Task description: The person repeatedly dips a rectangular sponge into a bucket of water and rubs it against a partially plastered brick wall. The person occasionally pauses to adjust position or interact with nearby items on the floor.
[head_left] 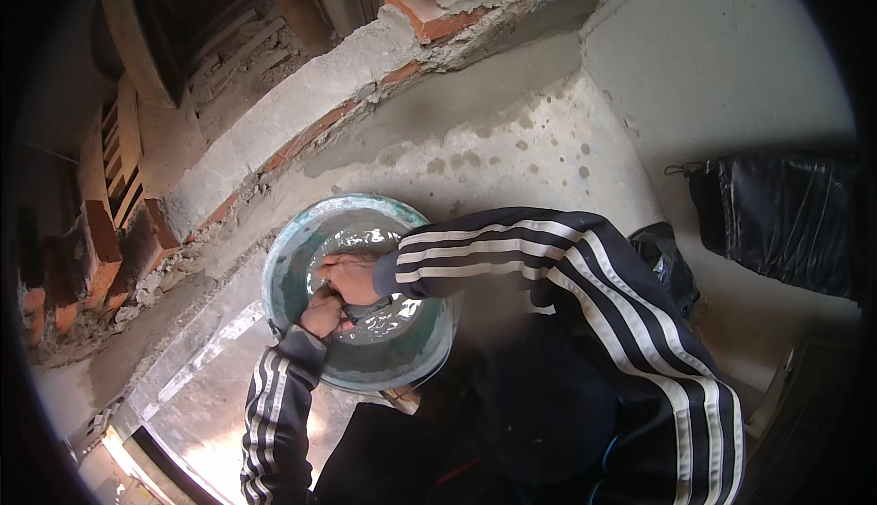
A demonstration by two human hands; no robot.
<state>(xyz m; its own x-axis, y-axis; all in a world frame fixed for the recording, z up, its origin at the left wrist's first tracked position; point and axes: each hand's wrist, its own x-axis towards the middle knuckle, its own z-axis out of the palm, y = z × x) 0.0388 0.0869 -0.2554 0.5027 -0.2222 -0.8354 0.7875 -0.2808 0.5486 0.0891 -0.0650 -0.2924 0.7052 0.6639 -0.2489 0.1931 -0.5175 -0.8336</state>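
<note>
Head view, looking down: round green basin [290, 258] at centre, tilted a little, part filled with grey wet mix [388, 327] that glints in the light; basin set near a curved ledge [274, 135] of brick and mortar running from lower left to far centre; raw red bricks [429, 11] on the far end of the ledge, more bricks [100, 240] stacked at left.

Both hands inside the basin, close together, touching or nearly so; left hand [322, 313] near the near-left rim, fingers curled shut in a fist, contents hidden; right hand [350, 276] just beyond it, knuckles up, fingers bent down into the mix and closed around something dark and small [365, 308], too hidden to name; both wrists wet with grey.

Dark sleeves [512, 263] with white stripes on both arms; right arm across from the right, left arm up from the lower edge.

Grey plastered wall [512, 130] beyond the basin, damp and speckled; paler wall [731, 57] at right; black bag [786, 217] far right against it; another dark bag [671, 263] just behind the right elbow; bright sunlit floor [206, 395] at lower left.
</note>
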